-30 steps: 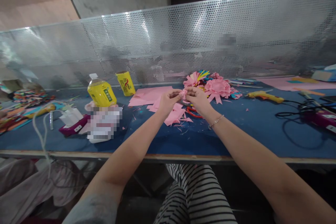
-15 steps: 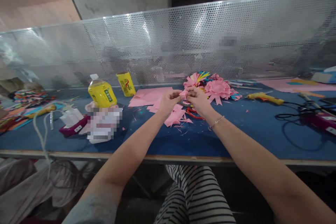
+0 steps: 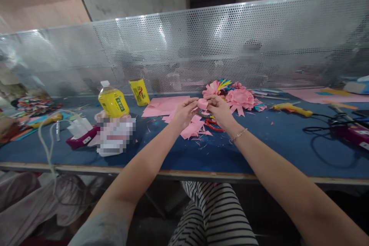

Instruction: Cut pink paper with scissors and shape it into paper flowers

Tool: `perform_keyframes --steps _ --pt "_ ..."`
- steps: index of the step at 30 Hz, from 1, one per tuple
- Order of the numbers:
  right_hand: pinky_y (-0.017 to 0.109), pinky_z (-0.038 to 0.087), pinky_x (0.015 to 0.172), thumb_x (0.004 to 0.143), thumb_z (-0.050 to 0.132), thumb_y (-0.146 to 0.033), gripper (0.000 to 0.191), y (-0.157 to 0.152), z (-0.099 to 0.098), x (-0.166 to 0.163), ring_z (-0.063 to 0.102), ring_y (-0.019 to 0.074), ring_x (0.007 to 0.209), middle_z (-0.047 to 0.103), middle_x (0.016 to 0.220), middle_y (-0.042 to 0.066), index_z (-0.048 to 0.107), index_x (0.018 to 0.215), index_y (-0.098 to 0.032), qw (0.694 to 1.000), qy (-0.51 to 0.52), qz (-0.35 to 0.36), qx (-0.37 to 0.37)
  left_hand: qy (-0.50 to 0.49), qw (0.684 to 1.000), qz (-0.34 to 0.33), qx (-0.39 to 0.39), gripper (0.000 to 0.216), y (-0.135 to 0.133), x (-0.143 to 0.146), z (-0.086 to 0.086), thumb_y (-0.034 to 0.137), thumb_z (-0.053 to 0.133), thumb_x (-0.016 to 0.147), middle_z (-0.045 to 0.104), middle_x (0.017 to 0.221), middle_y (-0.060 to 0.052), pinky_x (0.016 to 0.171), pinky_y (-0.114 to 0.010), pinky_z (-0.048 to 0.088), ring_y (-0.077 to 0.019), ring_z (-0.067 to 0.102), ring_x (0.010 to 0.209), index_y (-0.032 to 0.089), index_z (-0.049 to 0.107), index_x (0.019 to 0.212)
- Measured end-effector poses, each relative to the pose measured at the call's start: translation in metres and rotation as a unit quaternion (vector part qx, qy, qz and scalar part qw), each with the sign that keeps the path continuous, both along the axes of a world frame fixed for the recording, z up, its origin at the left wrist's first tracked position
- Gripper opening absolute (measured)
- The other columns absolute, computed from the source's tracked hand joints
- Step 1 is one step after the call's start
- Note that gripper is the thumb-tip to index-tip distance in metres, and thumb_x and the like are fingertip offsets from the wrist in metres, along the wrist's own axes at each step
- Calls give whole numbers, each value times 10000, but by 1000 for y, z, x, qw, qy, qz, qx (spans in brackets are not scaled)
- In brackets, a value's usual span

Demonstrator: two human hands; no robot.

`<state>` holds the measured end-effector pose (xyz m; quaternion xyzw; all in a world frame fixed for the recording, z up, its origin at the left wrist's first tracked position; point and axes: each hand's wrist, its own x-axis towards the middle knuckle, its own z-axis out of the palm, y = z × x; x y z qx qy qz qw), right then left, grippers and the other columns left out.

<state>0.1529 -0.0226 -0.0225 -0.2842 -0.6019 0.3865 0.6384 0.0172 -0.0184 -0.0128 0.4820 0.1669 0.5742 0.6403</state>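
Both hands meet above the blue table [image 3: 259,150], pinching a small folded piece of pink paper [image 3: 202,103] between them. My left hand [image 3: 185,110] grips its left side with closed fingers. My right hand [image 3: 219,109], a thin bracelet on its wrist, pinches the right side. Below the hands lie pink paper scraps [image 3: 192,127] and red-handled scissors [image 3: 212,124]. Flat pink sheets [image 3: 164,105] lie just to the left. Finished pink paper flowers [image 3: 239,97] are heaped behind my right hand.
A yellow bottle [image 3: 113,102] and a yellow can [image 3: 139,92] stand at the left. A yellow glue gun [image 3: 292,109] with black cable [image 3: 323,130] lies at the right. A perforated metal screen [image 3: 201,46] closes the table's far side. White cable and charger [image 3: 77,128] sit left.
The hands have stayed together on the pink paper, turning it slightly; it now shows a little larger between the fingers. The view has shifted slightly.
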Motion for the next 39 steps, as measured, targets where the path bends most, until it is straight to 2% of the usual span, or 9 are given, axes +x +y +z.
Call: perform_keyframes --steps 9,12,15,22,33,39 --pt "211 398 494 624 634 -246 232 -9 2 -3 480 67 515 559 648 -49 529 831 -232 999 3 43 -18 -17 999 -31 -30 89 -2 -4 6 75 600 648 619 690 -20 674 -233 432 -85 573 658 125 595 722" --pt "194 385 467 615 624 -197 232 -8 2 -3 464 55 493 560 642 -55 539 829 -227 999 15 35 1 -14 999 -33 -34 78 -2 -5 6 83 604 649 614 684 -15 657 -221 437 -79 572 647 125 586 712" --pt "189 395 477 601 612 -156 157 -6 2 -3 471 52 513 565 647 -46 559 742 -200 999 7 27 19 -8 998 -31 -47 80 1 -5 5 88 617 636 605 659 -4 624 -205 442 -71 567 616 124 578 696" --pt "193 415 491 566 579 -99 142 -5 2 -4 475 46 513 577 655 -40 575 681 -182 1000 -2 6 7 3 998 -26 -56 118 6 -6 2 82 637 616 596 633 10 581 -186 445 -57 555 571 124 585 713" --pt "199 399 496 554 581 -126 161 -2 0 -2 482 63 552 574 666 -30 579 707 -174 999 -38 -22 15 0 999 -16 -48 54 4 -5 5 82 611 646 573 604 6 600 -195 438 -55 535 569 121 575 638" --pt "233 407 563 592 575 -137 122 0 0 0 485 75 574 572 673 -22 599 705 -177 994 -66 -66 50 10 998 -40 -38 65 3 -6 2 120 624 657 583 652 6 601 -199 431 -53 535 585 134 592 712"
